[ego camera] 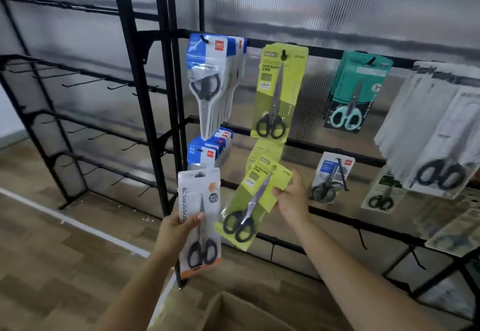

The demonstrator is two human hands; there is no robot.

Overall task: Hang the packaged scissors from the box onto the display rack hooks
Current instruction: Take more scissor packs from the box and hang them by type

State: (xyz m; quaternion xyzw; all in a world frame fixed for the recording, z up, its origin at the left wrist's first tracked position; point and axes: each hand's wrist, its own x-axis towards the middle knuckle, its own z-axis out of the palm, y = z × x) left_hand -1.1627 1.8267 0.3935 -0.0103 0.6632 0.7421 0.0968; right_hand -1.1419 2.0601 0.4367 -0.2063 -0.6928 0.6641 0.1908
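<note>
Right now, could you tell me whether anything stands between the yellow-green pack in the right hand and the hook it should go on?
Nothing visible does. The right hand holds the yellow-green pack tilted, just below the matching yellow-green stack on the second rail; the hook under those packs is hidden.

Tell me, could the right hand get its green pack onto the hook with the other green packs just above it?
Probably yes. The right hand holds the green scissors pack just under the stack of matching green packs, with nothing between them, though the hook itself is hidden.
</note>
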